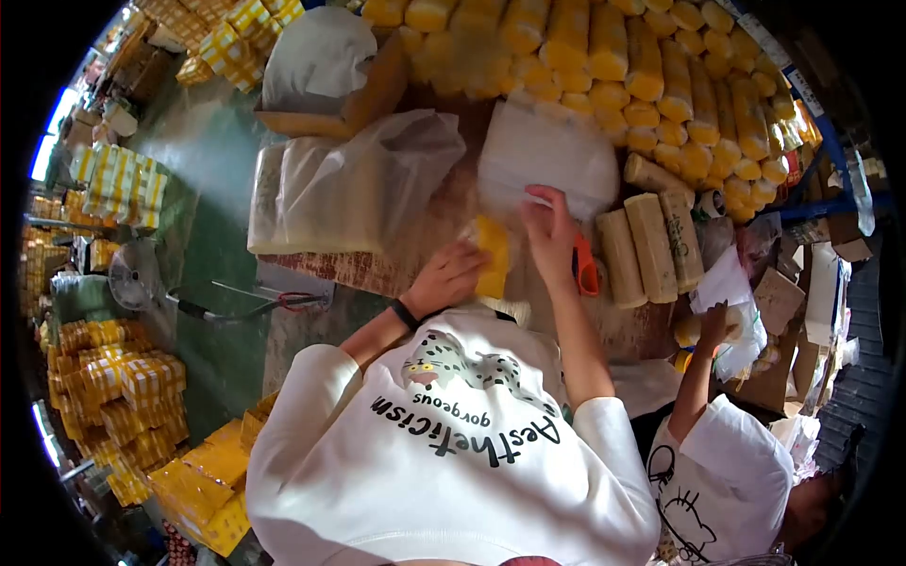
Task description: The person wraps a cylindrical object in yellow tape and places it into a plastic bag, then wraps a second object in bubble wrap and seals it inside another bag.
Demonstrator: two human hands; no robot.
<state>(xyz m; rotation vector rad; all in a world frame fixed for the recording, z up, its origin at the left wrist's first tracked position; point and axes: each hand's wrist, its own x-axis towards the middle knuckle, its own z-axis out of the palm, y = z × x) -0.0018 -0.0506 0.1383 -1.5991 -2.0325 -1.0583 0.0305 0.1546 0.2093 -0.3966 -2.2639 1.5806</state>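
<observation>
- Left: a plastic-covered stack point(316, 203) on the desk point(363, 274), beyond the left hand.
- The left hand point(451, 271) grips a yellow packet point(494, 257), its long axis pointing away from the body; it lies between both hands, the left nearer.
- Beyond the packet: a white plastic bundle point(543, 156).
- The right hand point(549, 229) has loosely bent fingers, nothing visible in it; contact with the bundle: cannot tell.
- Right: an orange tool point(587, 268) beside that wrist, then tan rolls point(649, 247), bounding that side.
</observation>
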